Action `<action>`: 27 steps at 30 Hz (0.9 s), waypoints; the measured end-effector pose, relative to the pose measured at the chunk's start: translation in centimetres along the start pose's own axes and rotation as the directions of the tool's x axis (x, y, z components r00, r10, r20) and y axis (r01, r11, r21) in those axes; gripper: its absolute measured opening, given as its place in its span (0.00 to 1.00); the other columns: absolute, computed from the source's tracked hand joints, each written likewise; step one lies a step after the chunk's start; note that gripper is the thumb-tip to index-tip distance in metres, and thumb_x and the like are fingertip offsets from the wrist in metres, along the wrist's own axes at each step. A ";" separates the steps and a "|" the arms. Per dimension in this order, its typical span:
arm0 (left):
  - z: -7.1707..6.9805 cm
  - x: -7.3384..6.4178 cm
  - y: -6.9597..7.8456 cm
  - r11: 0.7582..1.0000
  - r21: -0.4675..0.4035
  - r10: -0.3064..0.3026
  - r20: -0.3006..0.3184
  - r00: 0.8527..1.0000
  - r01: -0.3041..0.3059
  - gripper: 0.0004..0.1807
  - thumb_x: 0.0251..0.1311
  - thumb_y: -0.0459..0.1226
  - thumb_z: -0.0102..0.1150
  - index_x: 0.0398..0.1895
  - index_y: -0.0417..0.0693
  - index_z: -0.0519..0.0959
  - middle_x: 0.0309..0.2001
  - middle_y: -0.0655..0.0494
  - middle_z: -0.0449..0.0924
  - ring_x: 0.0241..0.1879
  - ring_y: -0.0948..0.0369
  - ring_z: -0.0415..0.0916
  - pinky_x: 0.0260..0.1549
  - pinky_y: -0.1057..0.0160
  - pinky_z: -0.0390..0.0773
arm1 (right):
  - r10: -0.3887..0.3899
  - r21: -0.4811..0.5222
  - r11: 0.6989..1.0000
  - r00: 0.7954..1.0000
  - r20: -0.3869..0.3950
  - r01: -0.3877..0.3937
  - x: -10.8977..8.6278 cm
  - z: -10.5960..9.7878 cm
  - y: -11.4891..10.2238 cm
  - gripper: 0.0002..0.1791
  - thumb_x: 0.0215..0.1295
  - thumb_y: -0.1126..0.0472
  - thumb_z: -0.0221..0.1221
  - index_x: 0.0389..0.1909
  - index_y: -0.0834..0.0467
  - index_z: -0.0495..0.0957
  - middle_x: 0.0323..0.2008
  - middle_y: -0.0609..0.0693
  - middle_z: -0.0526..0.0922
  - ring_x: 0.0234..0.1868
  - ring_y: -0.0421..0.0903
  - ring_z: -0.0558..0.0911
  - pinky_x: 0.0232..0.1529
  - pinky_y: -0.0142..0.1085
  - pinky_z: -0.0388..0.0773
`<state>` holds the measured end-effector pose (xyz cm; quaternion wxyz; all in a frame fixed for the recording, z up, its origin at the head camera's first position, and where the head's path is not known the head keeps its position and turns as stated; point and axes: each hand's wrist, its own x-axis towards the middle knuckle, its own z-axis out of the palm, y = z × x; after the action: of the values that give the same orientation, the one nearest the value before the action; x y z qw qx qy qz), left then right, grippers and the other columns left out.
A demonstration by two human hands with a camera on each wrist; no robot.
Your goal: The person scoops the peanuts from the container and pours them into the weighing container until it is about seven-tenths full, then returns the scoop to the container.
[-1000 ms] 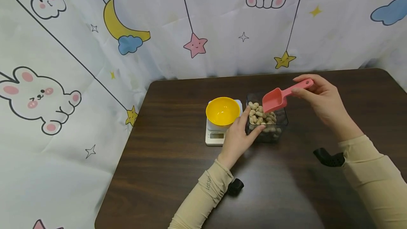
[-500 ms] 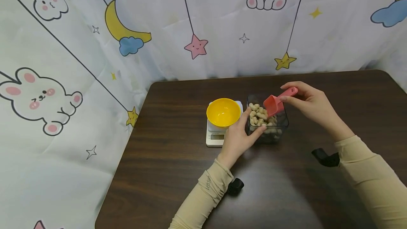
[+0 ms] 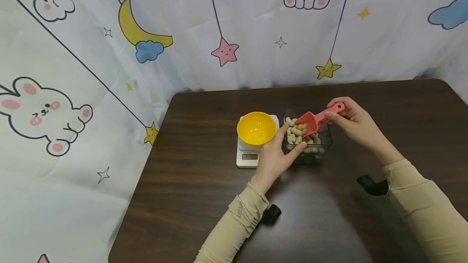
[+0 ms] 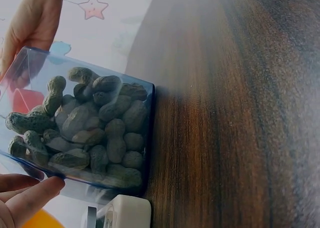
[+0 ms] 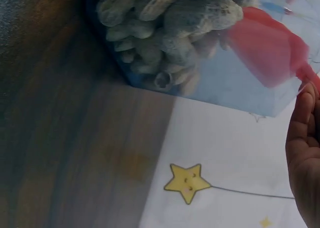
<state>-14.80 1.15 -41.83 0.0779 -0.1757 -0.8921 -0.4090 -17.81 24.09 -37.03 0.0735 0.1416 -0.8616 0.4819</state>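
Head view, nearest first: the left hand's straight fingers touch a clear, square-sided plastic box of tan unshelled peanuts. Leftward, a round yellow bowl sits on a white scale. The right hand pinches a pink plastic scoop, dipped box-ward, handle slanting right. The dark wooden surface extends rightward; its far edge lies beyond.

My left forearm slants forward and to my right, and at its end my left hand spreads into a V — left thumb and left forefinger apart, both nearly straight. My right forearm reaches forward and to my left, and my right hand is set in a pinch, right thumb nearly straight, right fingers bent. My hands are near each other yet apart — the right one farther forward.
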 end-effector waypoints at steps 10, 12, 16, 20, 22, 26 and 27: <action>-0.1 0.0 0.1 1.000 -0.023 -0.005 -0.011 1.000 0.005 0.40 0.54 0.59 0.58 0.68 0.56 0.61 0.26 0.55 0.74 0.16 0.66 0.59 0.14 0.75 0.63 | 0.056 0.005 0.998 0.997 -0.061 -0.056 -0.5 0.4 0.1 0.12 0.66 0.62 0.54 0.48 0.58 0.67 0.28 0.31 0.78 0.25 0.29 0.75 0.25 0.24 0.69; -0.1 0.0 0.1 1.000 -0.024 0.000 -0.017 1.000 -0.001 0.40 0.54 0.59 0.59 0.68 0.55 0.62 0.23 0.57 0.71 0.15 0.66 0.58 0.13 0.75 0.62 | 0.082 0.010 0.997 0.993 -0.081 -0.081 -0.4 0.5 0.1 0.12 0.66 0.60 0.55 0.48 0.58 0.67 0.27 0.30 0.78 0.26 0.28 0.76 0.26 0.23 0.70; 0.0 0.0 0.0 1.000 -0.017 0.012 -0.027 1.000 -0.013 0.40 0.53 0.58 0.60 0.67 0.54 0.63 0.25 0.55 0.74 0.16 0.67 0.59 0.14 0.77 0.63 | 0.116 0.042 0.993 0.987 -0.107 -0.112 -0.2 0.9 0.2 0.14 0.67 0.59 0.54 0.49 0.61 0.67 0.27 0.28 0.78 0.28 0.27 0.80 0.31 0.19 0.74; 0.1 0.0 -0.1 1.000 -0.017 0.007 -0.020 1.000 -0.007 0.40 0.53 0.58 0.60 0.68 0.55 0.62 0.24 0.53 0.74 0.14 0.66 0.58 0.13 0.76 0.62 | 0.137 0.037 0.990 0.985 -0.102 -0.133 -0.3 1.0 0.4 0.14 0.67 0.57 0.54 0.50 0.58 0.66 0.27 0.27 0.78 0.27 0.27 0.78 0.28 0.20 0.73; 0.1 0.0 -0.1 1.000 -0.006 0.008 -0.023 1.000 -0.008 0.40 0.53 0.58 0.60 0.68 0.55 0.62 0.25 0.53 0.76 0.15 0.66 0.59 0.14 0.76 0.64 | 0.129 0.018 0.992 0.988 -0.089 -0.128 -0.5 1.0 0.4 0.14 0.67 0.58 0.54 0.49 0.56 0.66 0.27 0.29 0.77 0.24 0.29 0.74 0.24 0.25 0.68; 0.0 0.1 0.0 1.000 0.005 0.014 -0.037 0.999 -0.014 0.40 0.53 0.58 0.60 0.67 0.54 0.62 0.32 0.52 0.80 0.19 0.66 0.64 0.19 0.77 0.69 | 0.058 0.003 0.998 0.997 -0.047 -0.058 -1.0 0.6 0.6 0.12 0.66 0.62 0.54 0.48 0.55 0.66 0.28 0.36 0.76 0.23 0.32 0.69 0.22 0.30 0.63; 0.0 0.1 0.0 1.000 0.003 0.014 -0.038 0.999 -0.014 0.40 0.53 0.58 0.60 0.67 0.54 0.63 0.32 0.52 0.80 0.19 0.66 0.65 0.19 0.78 0.69 | 0.038 0.012 0.999 0.998 -0.040 -0.037 -1.0 0.5 0.7 0.12 0.66 0.63 0.54 0.48 0.55 0.66 0.29 0.37 0.76 0.24 0.32 0.71 0.23 0.28 0.64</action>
<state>-14.89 1.17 -41.81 0.0982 -0.1741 -0.8897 -0.4105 -17.07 24.16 -38.14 0.0810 0.1160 -0.8597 0.4909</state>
